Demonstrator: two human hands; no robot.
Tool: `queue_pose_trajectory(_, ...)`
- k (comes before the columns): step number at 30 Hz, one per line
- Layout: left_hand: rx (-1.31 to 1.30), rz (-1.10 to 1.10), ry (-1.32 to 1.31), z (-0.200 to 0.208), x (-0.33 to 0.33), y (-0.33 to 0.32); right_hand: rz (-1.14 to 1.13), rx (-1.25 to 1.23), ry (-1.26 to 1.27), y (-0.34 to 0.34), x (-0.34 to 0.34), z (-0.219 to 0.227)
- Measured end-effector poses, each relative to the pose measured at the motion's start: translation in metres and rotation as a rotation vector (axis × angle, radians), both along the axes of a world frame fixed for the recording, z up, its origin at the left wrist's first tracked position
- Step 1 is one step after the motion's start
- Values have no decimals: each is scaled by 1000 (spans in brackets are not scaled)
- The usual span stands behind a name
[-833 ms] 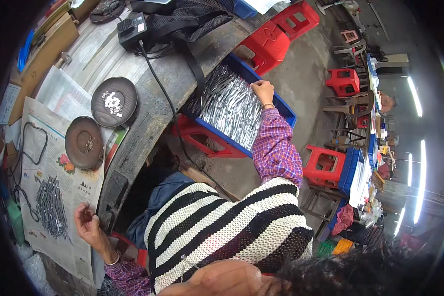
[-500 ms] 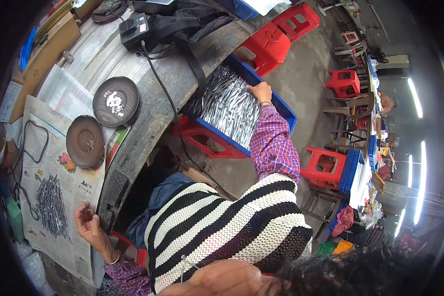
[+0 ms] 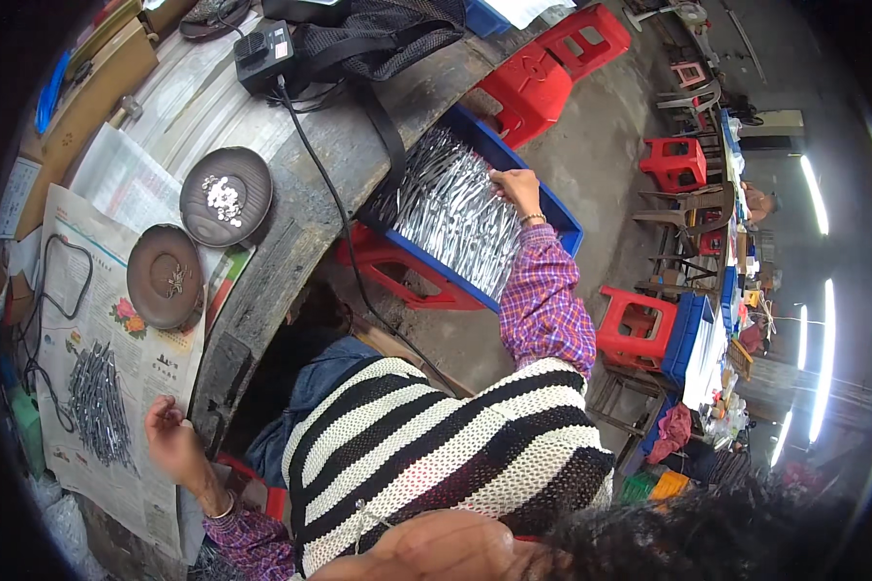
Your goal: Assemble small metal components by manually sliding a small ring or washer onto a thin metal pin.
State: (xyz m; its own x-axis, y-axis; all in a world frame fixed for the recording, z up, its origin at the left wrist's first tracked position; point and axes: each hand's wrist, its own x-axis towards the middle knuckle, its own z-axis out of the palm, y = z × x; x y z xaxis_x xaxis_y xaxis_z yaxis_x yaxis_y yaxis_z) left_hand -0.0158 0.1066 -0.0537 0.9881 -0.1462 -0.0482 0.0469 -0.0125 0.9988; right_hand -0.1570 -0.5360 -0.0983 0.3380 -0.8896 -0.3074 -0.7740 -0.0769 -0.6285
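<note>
Little has moved since the earlier frame: the right hand [image 3: 516, 187] stays down in the blue crate [image 3: 562, 215], the left hand [image 3: 168, 438] stays on the newspaper [image 3: 107, 320].

The right hand's fingers lie spread over the heap of thin, shiny metal pins [image 3: 455, 213] filling the crate; whether they pinch any cannot be told. The left hand is loosely curled, fingers bent, resting on the printed sheet just beside a smaller dark pile of pins [image 3: 97, 402], gripping nothing visible. Two round, dark brown dishes [image 3: 165, 276] sit on the paper: one holds small pale bits, the other a few dark ones. The crate rests on a red plastic stool [image 3: 397, 276] below the curved bench edge [image 3: 291, 223]. Several more red stools [image 3: 543, 73] stand beyond.
</note>
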Motion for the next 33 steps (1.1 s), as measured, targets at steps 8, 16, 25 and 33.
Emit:
queue_pose_trajectory(8, 16, 7, 23, -3, 1, 2, -34, -92, -95, 15, -30, 0)
queue_pose_trajectory(16, 31, -14, 12, -1, 0, 0, 43, -98, -3, 25, -56, -23)
queue_pose_trajectory(25, 7, -21, -10, -2, -1, 2, 8, -91, -105, 25, -57, -28)
queue_pose_trajectory(33, 0, 0, -3, 6, -2, -8, -134, -163, -23, -2, -55, -38)
